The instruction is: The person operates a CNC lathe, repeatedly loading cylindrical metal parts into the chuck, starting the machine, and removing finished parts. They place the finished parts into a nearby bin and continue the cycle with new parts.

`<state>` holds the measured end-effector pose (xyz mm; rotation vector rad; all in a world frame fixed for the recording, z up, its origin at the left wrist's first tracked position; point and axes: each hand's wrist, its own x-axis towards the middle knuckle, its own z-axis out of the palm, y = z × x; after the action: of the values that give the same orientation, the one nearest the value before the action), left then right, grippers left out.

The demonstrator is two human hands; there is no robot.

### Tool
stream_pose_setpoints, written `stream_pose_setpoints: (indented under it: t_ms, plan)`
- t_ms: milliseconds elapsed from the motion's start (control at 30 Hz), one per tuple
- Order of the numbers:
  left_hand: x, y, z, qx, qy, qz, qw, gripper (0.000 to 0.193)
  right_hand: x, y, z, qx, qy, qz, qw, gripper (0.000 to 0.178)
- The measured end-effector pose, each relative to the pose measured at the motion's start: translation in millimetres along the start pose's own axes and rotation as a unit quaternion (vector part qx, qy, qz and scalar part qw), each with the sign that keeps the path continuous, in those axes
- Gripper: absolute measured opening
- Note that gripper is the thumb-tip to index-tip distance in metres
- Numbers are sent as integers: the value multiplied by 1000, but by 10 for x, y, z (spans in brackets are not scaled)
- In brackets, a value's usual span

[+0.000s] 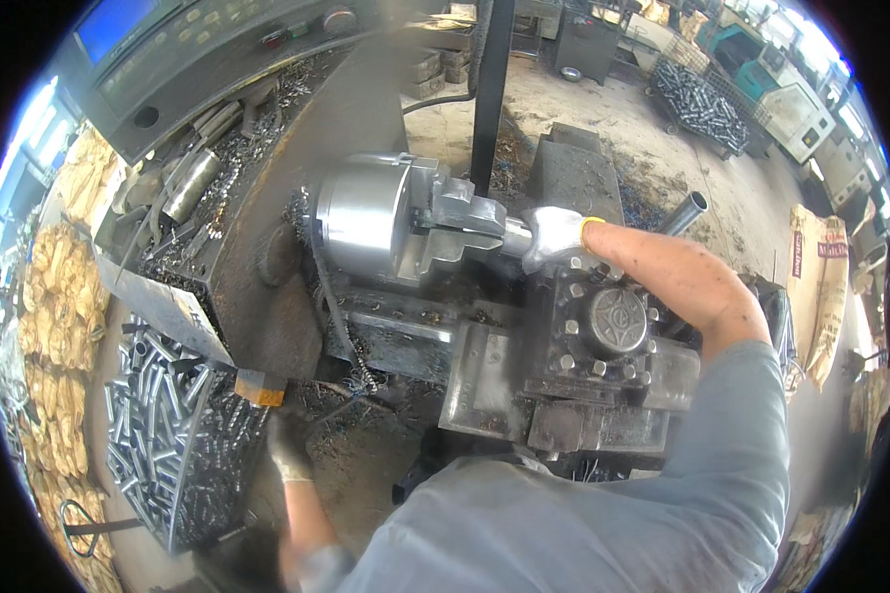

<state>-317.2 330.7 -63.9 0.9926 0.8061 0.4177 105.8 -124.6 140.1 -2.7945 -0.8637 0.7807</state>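
A lathe chuck [366,215] with stepped metal jaws [460,222] fills the middle of the view. A short, shiny metal tube [514,237] sticks out from the jaws on the right. My right hand [557,237], in a white glove with a yellow cuff, is closed round the tube's outer end, with most of its fingers hidden from view. Lower left, my left hand [289,450], in a darkened glove, hangs below the lathe's front corner, nearest an orange-yellow block [259,388]. Its fingers are dark and blurred.
Below my right forearm stands a bolted tool post [603,321]. A bin of cut metal tubes [173,435] stands at lower left, beside stacked sacks [64,296]. Metal shavings [232,188] litter the lathe bed. A slanted pipe [687,212] rises behind my forearm. A tube-filled cart [700,104] stands far right.
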Motion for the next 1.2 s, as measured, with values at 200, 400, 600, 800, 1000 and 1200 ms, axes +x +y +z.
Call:
stream_pose_setpoints:
  t_ms: [200,400,600,800,1000,1200]
  plan:
    - [395,210,-351,-103,83,-19,991,36,28,209,-61,0,-74,28,997,73]
    - [517,233,-482,-114,9,-25,993,36,236,45,33,104,46,-46,992,77]
    - [440,263,-351,197,98,120,968,37,-259,-152,-167,-39,201,0,979,76]
    - [-62,1150,513,356,144,620,685,30,-2039,-893,242,193,478,-4,857,38]
    - [16,2472,2861,434,-36,711,553,47,-2592,-1667,1015,308,388,-81,865,35]
    - [711,3132,4281,702,15,508,499,78,-2388,-1631,1556,439,285,-77,849,34]
